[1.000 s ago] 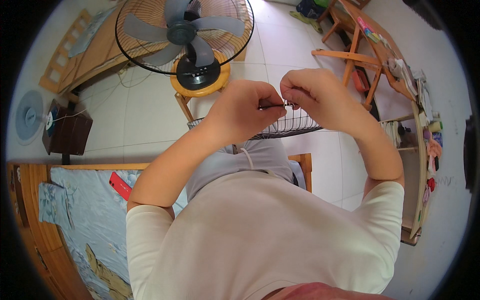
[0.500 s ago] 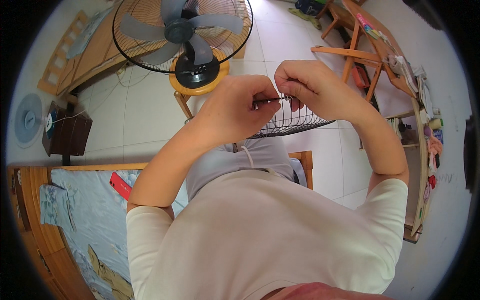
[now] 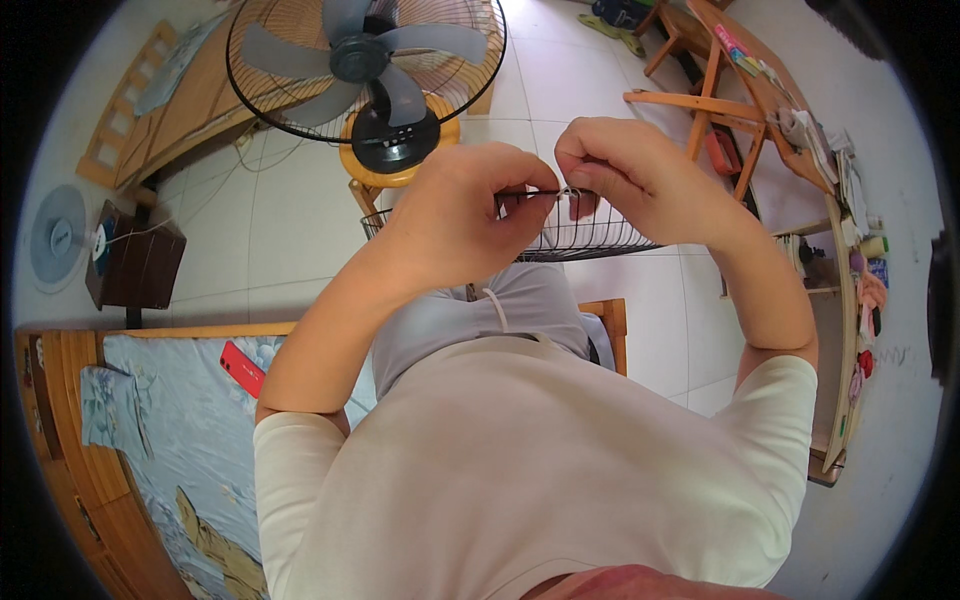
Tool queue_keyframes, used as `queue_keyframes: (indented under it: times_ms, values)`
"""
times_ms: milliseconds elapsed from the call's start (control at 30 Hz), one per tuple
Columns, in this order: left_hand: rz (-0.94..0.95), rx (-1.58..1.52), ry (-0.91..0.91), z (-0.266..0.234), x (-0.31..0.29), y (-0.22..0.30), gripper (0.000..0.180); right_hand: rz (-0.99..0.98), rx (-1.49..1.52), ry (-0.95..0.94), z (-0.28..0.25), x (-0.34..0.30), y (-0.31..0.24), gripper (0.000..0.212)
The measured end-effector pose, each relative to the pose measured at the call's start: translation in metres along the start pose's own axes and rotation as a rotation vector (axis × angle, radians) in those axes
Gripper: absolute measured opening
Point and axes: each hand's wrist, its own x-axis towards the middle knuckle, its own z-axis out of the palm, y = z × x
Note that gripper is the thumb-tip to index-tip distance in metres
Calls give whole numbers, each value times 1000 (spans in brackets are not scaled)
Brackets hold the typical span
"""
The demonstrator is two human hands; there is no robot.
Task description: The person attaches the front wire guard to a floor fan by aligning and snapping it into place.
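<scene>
A black wire fan guard [image 3: 598,240] hangs below my two hands, in front of my lap. Its rim is pinched between the thumb and fingers of my left hand [image 3: 470,212]. Close beside it, the closed fingertips of my right hand [image 3: 640,182] are at a small pale piece [image 3: 567,192] on the rim, perhaps a clip or tie; its exact kind is too small to tell. My fingers and wrists cover much of the guard's upper part.
Ahead stands a fan with bare grey blades [image 3: 410,42] and a rear grille, its black base [image 3: 396,148] on a yellow wooden stool [image 3: 440,175]. A red phone [image 3: 241,369] lies on the bed [image 3: 180,400] at left. Wooden folding furniture [image 3: 705,105] leans at right.
The guard has tilted, and its left edge now shows past my left wrist. Both hands have shifted slightly, keeping their pinches at the rim.
</scene>
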Motion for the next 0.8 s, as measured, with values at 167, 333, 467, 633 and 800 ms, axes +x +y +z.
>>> queue_keyframes:
  times_ms: [167, 333, 467, 633, 800]
  values:
    - [5, -13, 19, 1, 1, -5, 9, -254, -291, 99, 4, -5, -1, 18]
    - [-47, -28, -13, 0, -1, -1, 7, -207, -236, 112, 7, -6, 0, 12]
    - [35, 75, -21, -5, -1, 5, 7, 107, 57, 11, 5, -1, -8, 8]
    - [159, 168, 4, -5, -1, 5, 8, 313, 177, -172, -3, 7, -6, 11]
    - [9, 36, 11, -3, -1, 6, 11, 378, 330, -245, -7, 14, 13, 19]
